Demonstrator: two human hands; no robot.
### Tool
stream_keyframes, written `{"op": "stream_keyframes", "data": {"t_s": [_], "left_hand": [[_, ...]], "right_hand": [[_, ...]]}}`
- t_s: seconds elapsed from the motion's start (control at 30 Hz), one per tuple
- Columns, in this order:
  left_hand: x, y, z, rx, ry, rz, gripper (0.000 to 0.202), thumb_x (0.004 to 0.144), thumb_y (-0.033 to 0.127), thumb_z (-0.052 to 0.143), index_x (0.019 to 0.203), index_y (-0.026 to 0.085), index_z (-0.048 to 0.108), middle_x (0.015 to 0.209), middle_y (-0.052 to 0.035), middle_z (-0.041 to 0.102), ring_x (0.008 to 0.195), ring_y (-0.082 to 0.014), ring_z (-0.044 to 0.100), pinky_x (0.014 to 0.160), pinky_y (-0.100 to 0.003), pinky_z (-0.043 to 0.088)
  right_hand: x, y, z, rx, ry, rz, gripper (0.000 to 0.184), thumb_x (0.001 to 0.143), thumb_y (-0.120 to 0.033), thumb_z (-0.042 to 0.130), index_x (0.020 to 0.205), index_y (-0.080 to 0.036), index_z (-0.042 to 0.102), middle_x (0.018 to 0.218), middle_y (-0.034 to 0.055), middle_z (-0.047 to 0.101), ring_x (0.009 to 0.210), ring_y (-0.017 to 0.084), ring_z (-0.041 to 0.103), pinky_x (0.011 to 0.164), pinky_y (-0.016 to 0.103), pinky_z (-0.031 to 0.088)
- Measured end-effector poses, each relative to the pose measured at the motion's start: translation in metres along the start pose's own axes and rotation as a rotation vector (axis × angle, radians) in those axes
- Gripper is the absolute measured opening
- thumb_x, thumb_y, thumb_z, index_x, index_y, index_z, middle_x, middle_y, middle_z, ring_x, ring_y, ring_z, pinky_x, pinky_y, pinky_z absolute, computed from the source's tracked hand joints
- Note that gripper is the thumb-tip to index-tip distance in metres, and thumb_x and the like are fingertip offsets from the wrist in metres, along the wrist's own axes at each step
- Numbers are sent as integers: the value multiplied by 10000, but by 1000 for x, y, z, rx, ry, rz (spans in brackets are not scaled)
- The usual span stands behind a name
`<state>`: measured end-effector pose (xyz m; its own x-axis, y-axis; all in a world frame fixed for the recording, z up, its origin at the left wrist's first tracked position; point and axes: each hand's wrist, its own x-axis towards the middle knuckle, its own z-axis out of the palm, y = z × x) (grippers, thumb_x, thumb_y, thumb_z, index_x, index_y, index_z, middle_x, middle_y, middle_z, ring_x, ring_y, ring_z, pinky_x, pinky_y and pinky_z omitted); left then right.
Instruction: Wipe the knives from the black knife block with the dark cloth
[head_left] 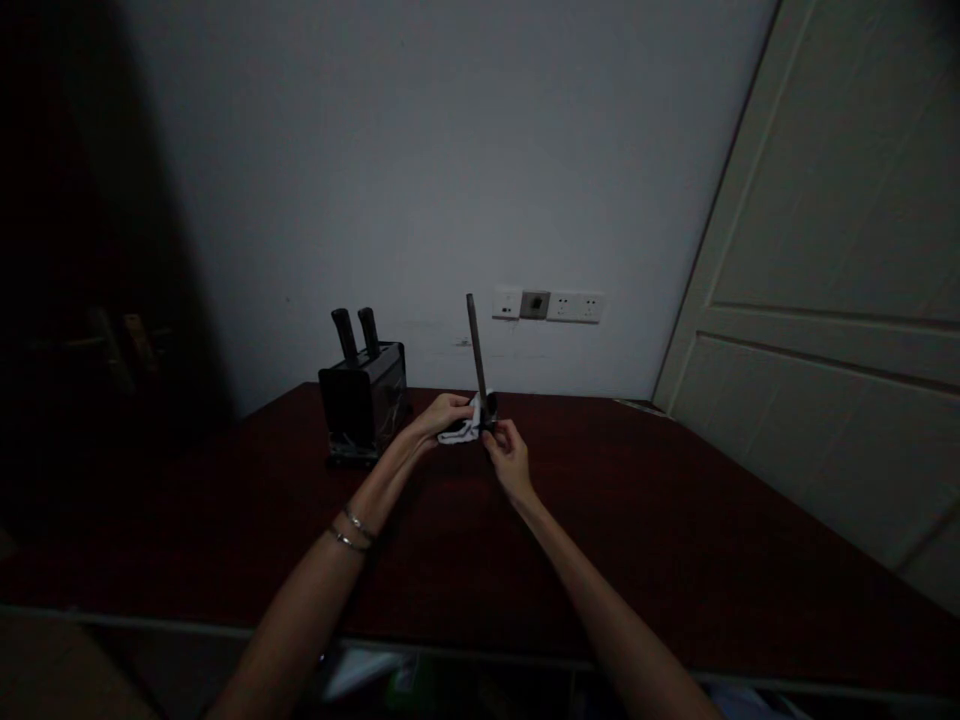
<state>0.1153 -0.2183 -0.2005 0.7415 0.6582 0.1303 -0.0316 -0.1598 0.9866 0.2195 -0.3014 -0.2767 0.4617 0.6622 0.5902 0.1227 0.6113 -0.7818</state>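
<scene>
My left hand [448, 412] is closed on a white cloth with dark edging [460, 434], bunched against the base of a long, narrow grey metal blade or rod [476, 345]. This piece stands almost upright, leaning slightly left, with a dark lower end. My right hand [510, 455] pinches that dark lower end from the right. Whether it is a knife or a sharpening rod cannot be made out in the dim light. Both hands are above the far part of the dark red table [600, 530].
To the left of my hands stands a black and metallic knife block [351, 410] with two black knife handles [345, 335] sticking up. Wall sockets [574, 307] sit behind the table. A pale panelled door [832, 300] borders the right side.
</scene>
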Motion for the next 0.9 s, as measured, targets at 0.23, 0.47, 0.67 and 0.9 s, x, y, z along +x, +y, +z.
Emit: {"op": "stream_keyframes", "data": {"t_s": [0.23,0.47,0.67,0.9], "left_hand": [[-4,13,-7,41,-80,-5,98,551,186,627,576,94,605,465,5,556,385,-67,451,390,-172,284],[-4,12,-16,-121,39,34,102,589,211,587,603,112,565,497,10,540,412,-70,474,407,-173,321],[-8,8,-14,-125,8,49,96,557,164,549,626,105,578,493,8,527,406,-79,460,406,-184,321],[-5,0,2,-253,-71,102,99,591,150,531,656,104,589,553,-16,570,475,-109,515,473,-207,378]], "right_hand": [[5,0,-6,78,-119,98,271,679,-417,629,767,-204,488,586,-56,522,480,90,464,445,198,366],[10,-4,-10,126,-114,121,275,696,-439,618,770,-211,485,592,-51,545,480,86,476,423,194,379],[11,-4,-10,152,-113,153,276,689,-430,631,794,-200,520,604,-37,574,502,87,501,432,190,399],[9,-3,-9,195,-143,221,285,675,-436,641,771,-194,526,586,-35,571,466,89,494,389,193,413]]}}
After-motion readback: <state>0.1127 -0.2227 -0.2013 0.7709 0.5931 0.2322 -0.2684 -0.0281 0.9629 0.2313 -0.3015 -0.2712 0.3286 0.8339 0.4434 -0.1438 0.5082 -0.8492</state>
